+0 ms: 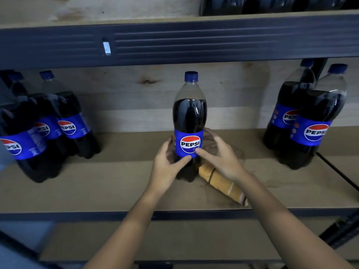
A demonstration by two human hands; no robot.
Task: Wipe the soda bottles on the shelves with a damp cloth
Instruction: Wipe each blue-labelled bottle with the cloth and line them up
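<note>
A Pepsi bottle stands upright mid-shelf. The left hand and right hand flank its label, each grip curled round it, thumbs on the front. A rolled cloth lies at the bottle's 5 o'clock, under the right wrist.

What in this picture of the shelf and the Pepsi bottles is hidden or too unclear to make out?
Head view only:
- Middle bottle: its base sits behind the left hand and right hand.
- Rolled cloth: the right forearm covers part of it; dampness cannot be judged.
- Left group of bottles: cut off by the frame's edge, dark and blurred.
- Bottles on the top shelf: cropped by the upper edge.
- Dust on any bottle: too dim to tell.
</note>
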